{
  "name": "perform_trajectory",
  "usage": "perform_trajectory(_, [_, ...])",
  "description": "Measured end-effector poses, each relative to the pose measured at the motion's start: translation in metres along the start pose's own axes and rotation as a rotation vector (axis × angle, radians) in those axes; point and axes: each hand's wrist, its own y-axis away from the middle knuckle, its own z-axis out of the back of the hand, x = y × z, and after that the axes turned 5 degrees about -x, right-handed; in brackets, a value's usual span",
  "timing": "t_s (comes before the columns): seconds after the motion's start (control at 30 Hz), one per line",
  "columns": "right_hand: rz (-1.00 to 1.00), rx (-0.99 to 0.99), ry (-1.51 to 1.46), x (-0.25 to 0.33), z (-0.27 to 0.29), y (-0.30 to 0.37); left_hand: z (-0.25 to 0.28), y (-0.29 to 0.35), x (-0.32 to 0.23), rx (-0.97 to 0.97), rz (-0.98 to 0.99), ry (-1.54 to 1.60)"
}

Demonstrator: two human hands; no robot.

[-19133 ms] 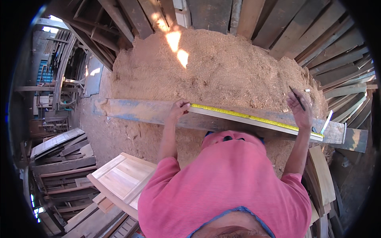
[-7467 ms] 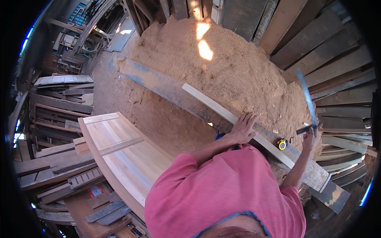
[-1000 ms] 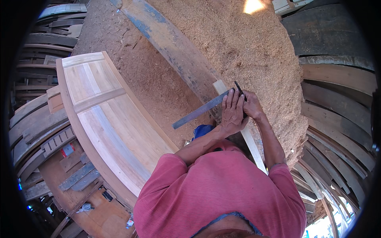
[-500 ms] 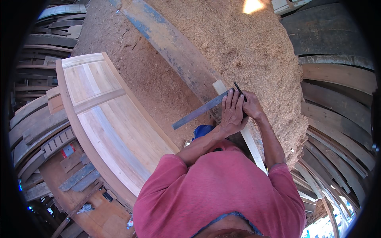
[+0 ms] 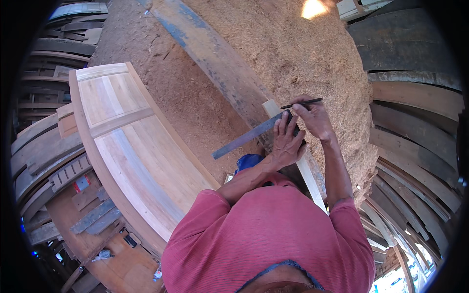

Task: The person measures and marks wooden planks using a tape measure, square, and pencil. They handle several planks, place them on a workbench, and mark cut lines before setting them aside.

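A pale wooden strip [image 5: 310,180] lies along a worn, blue-stained plank [image 5: 222,71]. Across the strip sits a try square, its metal blade [image 5: 244,137] reaching out to the left. My left hand [image 5: 287,145] holds the square against the strip, fingers over its dark stock, which is partly covered. Just beyond, at the far end of the strip, my right hand [image 5: 315,118] pinches a dark pencil [image 5: 304,103] between thumb and fingers. The pencil lies nearly level, its left tip close to the strip and the square's corner.
A panelled wooden door [image 5: 134,146] lies to my left. Sawdust [image 5: 312,58] covers the ground ahead. Stacked boards [image 5: 415,132] line the right side, and more timber [image 5: 49,141] fills the left. A blue item [image 5: 249,162] is beside my left forearm.
My right hand has lifted slightly away from my left hand, and the pencil has turned from steep to nearly level. The left hand and the square stay in place.
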Motion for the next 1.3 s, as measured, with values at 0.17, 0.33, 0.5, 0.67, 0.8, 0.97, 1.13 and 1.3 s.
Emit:
perform_trajectory(0.17, [-0.272,0.221,-0.113,0.007,-0.027,-0.007,-0.004,0.001,0.000,-0.009,0.002,-0.006])
perform_trajectory(0.33, [-0.011,0.150,0.216,0.011,-0.015,-0.012,-0.001,-0.001,-0.001,0.031,0.006,-0.026])
perform_trajectory(0.5, [0.085,0.135,0.404,0.010,-0.013,-0.017,0.001,-0.002,-0.003,0.027,0.021,-0.010])
perform_trajectory(0.67, [0.020,0.076,0.385,0.019,-0.010,-0.015,0.001,-0.001,-0.001,0.029,0.012,0.006])
perform_trajectory(0.8, [0.017,0.103,0.397,0.022,-0.008,-0.018,-0.002,0.000,0.001,0.015,0.001,0.005])
perform_trajectory(0.97, [0.056,0.269,0.323,0.008,-0.027,-0.014,-0.003,0.001,-0.001,0.029,0.028,0.012])
perform_trajectory(1.13, [-0.032,0.174,0.307,0.009,-0.015,-0.016,-0.001,0.000,-0.001,0.029,0.016,0.001])
perform_trajectory(1.3, [0.166,0.036,0.670,0.010,0.002,-0.018,-0.001,0.000,0.001,0.037,0.012,0.006])
